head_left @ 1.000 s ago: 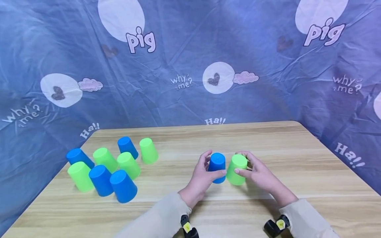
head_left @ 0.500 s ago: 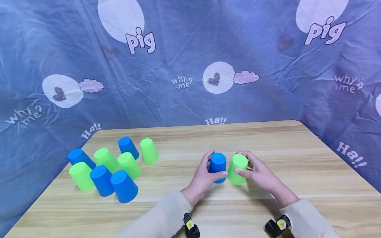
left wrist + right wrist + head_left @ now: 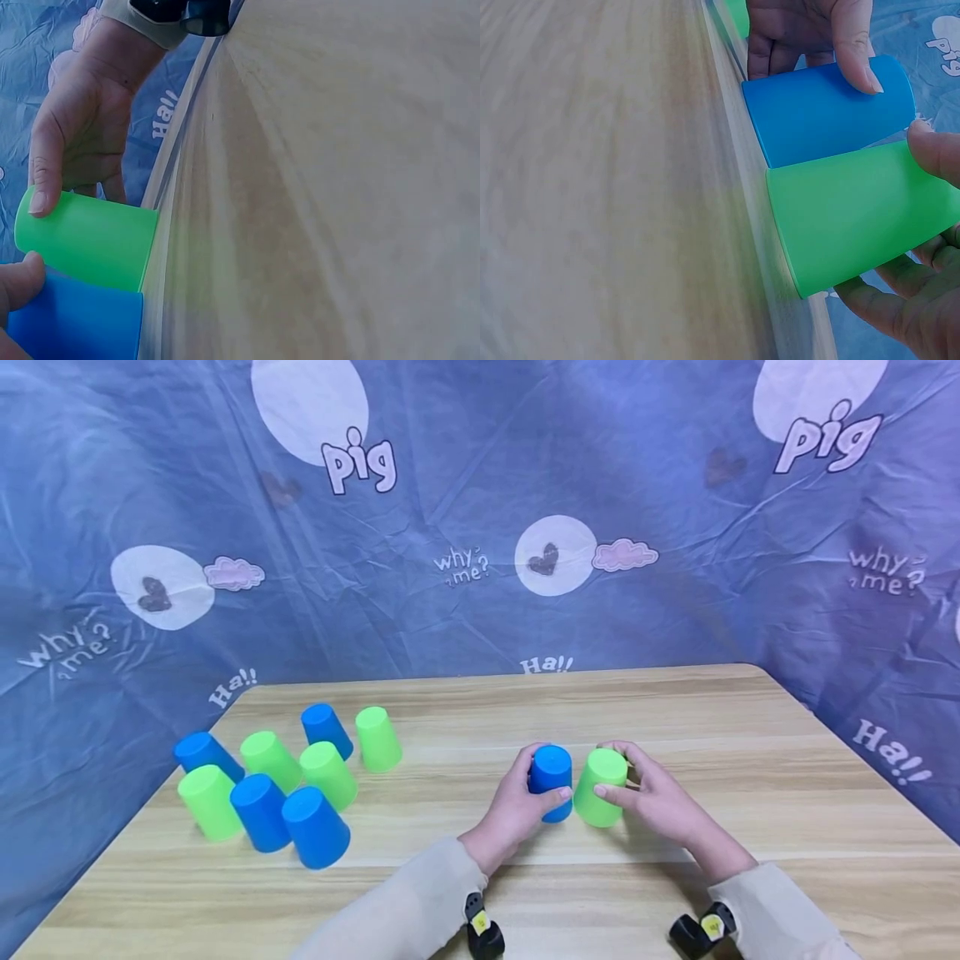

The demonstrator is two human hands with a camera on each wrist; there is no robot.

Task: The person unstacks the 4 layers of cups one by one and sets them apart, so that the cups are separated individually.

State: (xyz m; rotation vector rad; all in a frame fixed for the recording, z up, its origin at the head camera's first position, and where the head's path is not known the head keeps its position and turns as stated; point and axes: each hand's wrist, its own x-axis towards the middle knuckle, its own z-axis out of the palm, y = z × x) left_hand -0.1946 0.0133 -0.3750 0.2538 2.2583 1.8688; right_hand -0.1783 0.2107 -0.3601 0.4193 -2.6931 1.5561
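Note:
Two upside-down plastic cups stand side by side near the middle of the table, a blue cup [image 3: 552,777] and a green cup [image 3: 602,789]. My left hand [image 3: 513,810] holds the blue cup, its thumb across the near side and the fingers around the far left. The green cup is held by my right hand [image 3: 660,797], thumb in front and fingers behind. In the right wrist view the rims of the blue cup [image 3: 825,112] and the green cup [image 3: 862,210] are on the tabletop and meet or nearly touch. Some fingertips are hidden behind the cups.
On the left of the wooden table [image 3: 480,910] several more upside-down cups form a loose cluster, among them a blue cup [image 3: 315,828] at the front and a green cup [image 3: 378,740] at the back. A patterned blue cloth [image 3: 420,610] hangs behind the table.
The left hand's fingers have closed in a little more around the blue cup. Both cups stay in place; the whole view has shifted slightly.

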